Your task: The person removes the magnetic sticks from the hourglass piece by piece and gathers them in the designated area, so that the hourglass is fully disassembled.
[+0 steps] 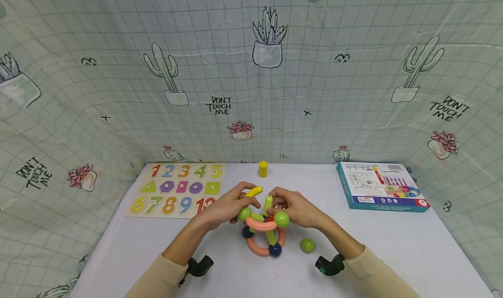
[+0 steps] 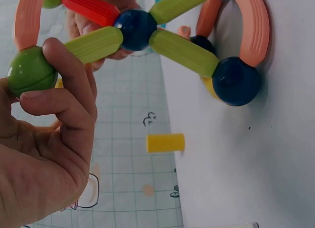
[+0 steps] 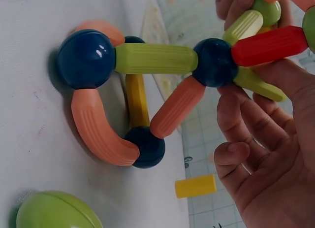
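A magnetic stick-and-ball structure stands on the table between the hands. Its base is a ring of curved salmon sticks and dark blue balls. Green sticks rise to a central blue ball, from which a red stick and further green sticks branch. My left hand pinches the green ball at the structure's upper left; a curved yellow stick sticks out by its fingers. With thumb and fingers, my right hand holds an upper green stick near the central ball.
A loose green ball lies right of the structure. Behind it stands a short yellow cylinder. A number-and-shape board lies back left, a boxed set back right. A patterned cloth hangs beyond the table's far edge.
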Demonstrator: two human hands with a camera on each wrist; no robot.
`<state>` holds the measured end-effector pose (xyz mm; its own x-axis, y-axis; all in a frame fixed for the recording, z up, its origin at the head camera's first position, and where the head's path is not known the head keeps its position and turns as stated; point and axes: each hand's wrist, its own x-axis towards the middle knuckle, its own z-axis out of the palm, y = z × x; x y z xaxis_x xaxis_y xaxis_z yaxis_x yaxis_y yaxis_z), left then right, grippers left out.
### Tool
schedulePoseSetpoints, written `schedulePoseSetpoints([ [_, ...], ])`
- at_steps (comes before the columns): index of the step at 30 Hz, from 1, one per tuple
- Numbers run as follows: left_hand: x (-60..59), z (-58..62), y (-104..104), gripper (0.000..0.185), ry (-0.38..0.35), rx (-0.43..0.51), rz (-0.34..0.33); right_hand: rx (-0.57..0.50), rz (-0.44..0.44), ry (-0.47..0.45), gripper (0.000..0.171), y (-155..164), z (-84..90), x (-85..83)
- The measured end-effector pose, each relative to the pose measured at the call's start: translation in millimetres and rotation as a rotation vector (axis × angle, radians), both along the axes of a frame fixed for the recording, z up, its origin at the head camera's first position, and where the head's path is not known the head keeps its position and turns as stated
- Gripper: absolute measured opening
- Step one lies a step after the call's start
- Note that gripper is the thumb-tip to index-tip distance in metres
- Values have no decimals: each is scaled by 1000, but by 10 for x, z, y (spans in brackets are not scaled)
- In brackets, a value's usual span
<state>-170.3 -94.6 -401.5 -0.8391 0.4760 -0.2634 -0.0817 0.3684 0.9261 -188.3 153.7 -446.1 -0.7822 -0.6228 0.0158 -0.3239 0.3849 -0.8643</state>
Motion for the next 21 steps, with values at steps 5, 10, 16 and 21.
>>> schedulePoseSetpoints([
  [5, -10, 2, -36, 41, -5, 11, 5, -5, -23, -19, 29, -20, -11, -15],
  [10, -17, 2, -43, 39, -3, 14, 1, -10, -43, -43, 30, -41, -11, -14],
  [16, -31, 15, -41, 37, 6, 18, -5, -2, -65, -41, 30, -71, -12, -17],
  [21, -35, -1, -43, 37, 3, 19, -4, 44, -86, 27, 29, -68, -49, -21],
])
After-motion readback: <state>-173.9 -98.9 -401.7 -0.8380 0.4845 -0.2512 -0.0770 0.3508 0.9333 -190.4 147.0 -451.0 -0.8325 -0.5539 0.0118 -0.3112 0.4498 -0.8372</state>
